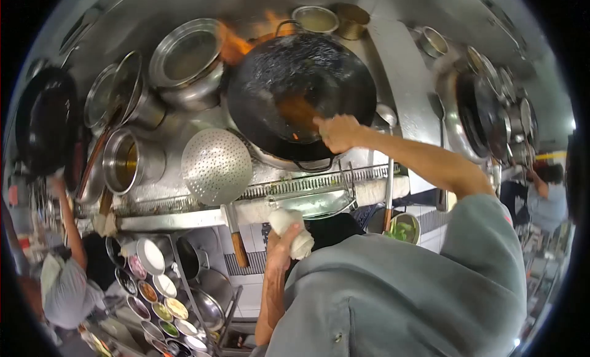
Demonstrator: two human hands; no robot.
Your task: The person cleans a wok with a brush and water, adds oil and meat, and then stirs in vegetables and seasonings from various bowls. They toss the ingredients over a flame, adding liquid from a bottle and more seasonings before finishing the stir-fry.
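Observation:
A large black wok (270, 68) sits on the range with water spread over its inside. My right hand (339, 133) reaches over its near side, closed on a brown wok brush (296, 108) that is smeared by motion. The brush is against the inner wall, and a small orange bit lies near it. Below the range's front edge, my left hand (280, 249) is closed around a bunched white cloth (290, 231). Just left of that hand, the wooden handle of a perforated skimmer (216, 166) hangs over the edge.
Flames (233, 45) rise behind the wok's left side. Metal pots (187, 53) stand to the left, one holding yellow liquid (130, 160). A long-handled ladle (388, 154) lies right of the wok. Several ingredient bowls (150, 257) stand lower left. Another person (67, 289) is at far left.

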